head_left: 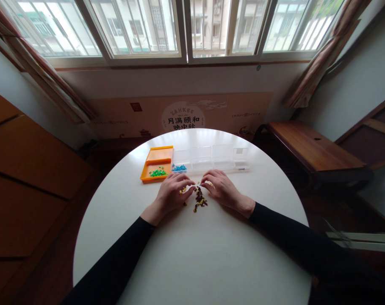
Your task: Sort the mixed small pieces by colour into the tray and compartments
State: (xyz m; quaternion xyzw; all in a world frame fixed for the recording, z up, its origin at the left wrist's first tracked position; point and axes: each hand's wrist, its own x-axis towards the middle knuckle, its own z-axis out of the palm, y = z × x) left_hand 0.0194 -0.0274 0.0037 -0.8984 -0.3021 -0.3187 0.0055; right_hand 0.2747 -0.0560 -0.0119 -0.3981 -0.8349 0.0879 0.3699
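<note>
A loose pile of small dark brown and yellow pieces (200, 198) lies on the white table between my hands. My left hand (173, 192) rests at the pile's left side, its thumb and forefinger tips nearly together. A few yellow pieces show beside its fingers. From the right, my right hand (223, 188) comes to the pile's far edge, with thumb and forefinger drawn together in a pinch. Anything between either pair of fingertips is too small to make out. Small green pieces (158, 172) sit in an orange box just beyond my left hand, and small blue pieces (179, 168) lie in a clear compartment.
The orange box (142, 174) stands with its lid up. Against it is a clear compartment box (208, 170), its lids raised. Both are toward the far side of the round white table (211, 262). A wooden bench (319, 146) stands to the right, beneath windows and curtains.
</note>
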